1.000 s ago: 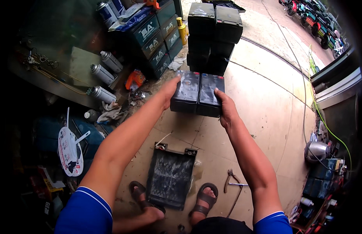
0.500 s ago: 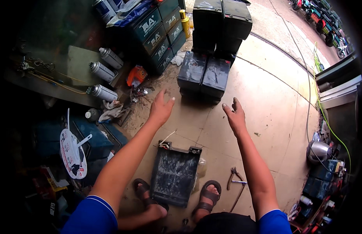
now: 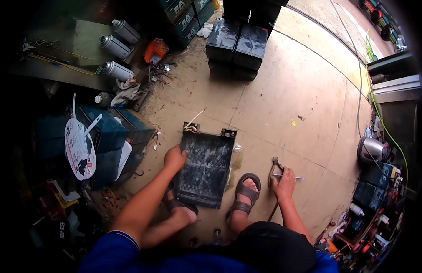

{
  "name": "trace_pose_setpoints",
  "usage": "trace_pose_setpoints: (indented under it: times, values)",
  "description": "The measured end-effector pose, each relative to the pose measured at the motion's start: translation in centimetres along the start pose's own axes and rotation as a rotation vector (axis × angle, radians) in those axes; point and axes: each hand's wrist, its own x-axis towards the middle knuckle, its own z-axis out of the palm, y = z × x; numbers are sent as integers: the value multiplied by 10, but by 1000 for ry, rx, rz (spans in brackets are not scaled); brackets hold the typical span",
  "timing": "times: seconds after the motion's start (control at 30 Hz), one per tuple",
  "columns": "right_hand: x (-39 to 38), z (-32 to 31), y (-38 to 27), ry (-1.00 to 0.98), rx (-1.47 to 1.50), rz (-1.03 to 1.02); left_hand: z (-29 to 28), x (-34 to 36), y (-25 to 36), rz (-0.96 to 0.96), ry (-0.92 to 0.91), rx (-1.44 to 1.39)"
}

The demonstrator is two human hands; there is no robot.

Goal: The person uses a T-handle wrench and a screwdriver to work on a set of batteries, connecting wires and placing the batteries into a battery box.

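Note:
A shallow black plastic battery case (image 3: 204, 159), scuffed white inside, lies on the floor between my feet. A pale wire (image 3: 195, 119) sticks out at its far left corner. My left hand (image 3: 176, 159) grips the case's left wall, its fingers partly hidden. To the right of my right sandal, my right hand (image 3: 284, 184) is closed around a thin metal rod tool (image 3: 298, 178), whose shiny end juts out to the right. Beside that hand lie pliers (image 3: 275, 162) with long handles, partly covered by the fingers.
Black batteries (image 3: 249, 45) stand stacked ahead. Teal battery boxes (image 3: 104, 132) and a white paper fan (image 3: 80, 150) are at left, below a shelf with spray cans (image 3: 115, 48). A metal kettle (image 3: 372, 148), cables and tool clutter line the right side.
Both hands have come back from near the stacked batteries, the left to the case's wall and the right down to the rod tool. The view has tilted lower.

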Motion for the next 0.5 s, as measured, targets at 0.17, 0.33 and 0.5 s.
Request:
trace_pose_setpoints:
  times: [0.17,0.33,0.5]
  values:
    - [-2,8,20,93,-85,-86,-8,7,39,216,491,-22]
    - [22,12,40,2,-15,-71,-36,31,80,437,474,-81]
    - [33,-1,16,-152,93,-20,-45,29,77,402,402,-118]
